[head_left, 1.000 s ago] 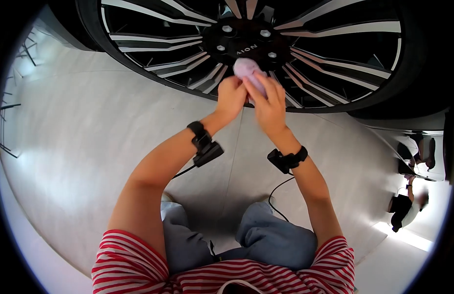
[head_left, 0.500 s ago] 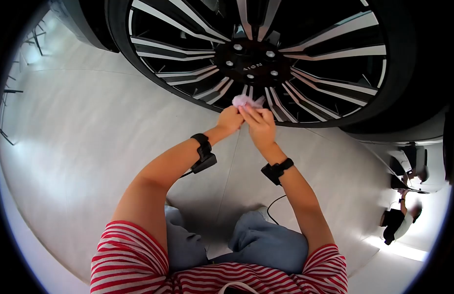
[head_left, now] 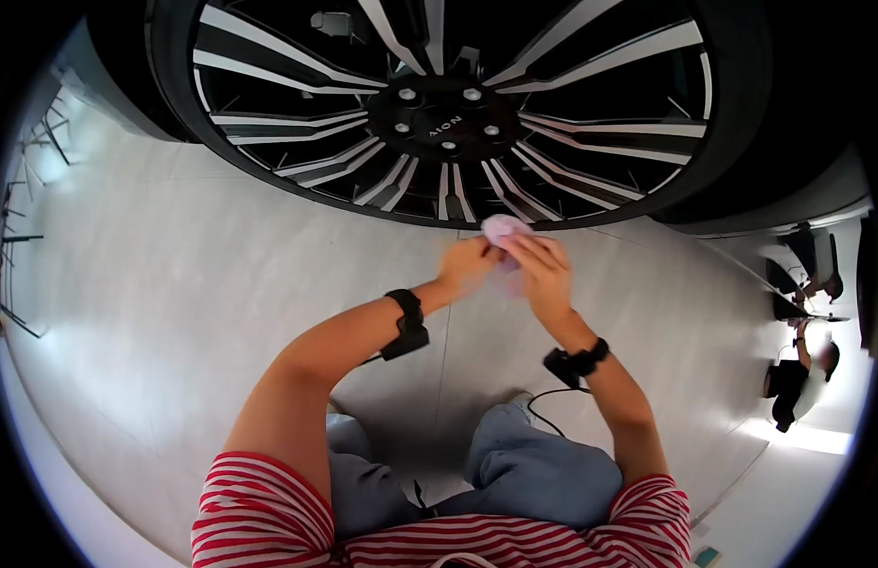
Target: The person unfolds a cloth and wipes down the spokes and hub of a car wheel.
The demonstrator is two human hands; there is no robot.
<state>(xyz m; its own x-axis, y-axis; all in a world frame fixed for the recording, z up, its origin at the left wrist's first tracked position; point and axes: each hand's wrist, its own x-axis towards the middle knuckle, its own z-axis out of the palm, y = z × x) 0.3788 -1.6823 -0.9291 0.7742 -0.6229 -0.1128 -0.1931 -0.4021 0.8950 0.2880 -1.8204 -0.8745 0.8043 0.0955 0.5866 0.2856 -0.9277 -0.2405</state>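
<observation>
Two hands met on one pink cloth (head_left: 506,230), just by the lower edge of the single wheel (head_left: 443,118); I couldn't tell whether it touched the tyre. The left hand (head_left: 467,266), a bit blurred, was closed on the cloth's left side, and the right hand (head_left: 545,271) gripped it with its fingers laid over it. Two black wrist straps (head_left: 409,324) circled the wrists, one each. Five bolts (head_left: 449,145) ringed the hub.
</observation>
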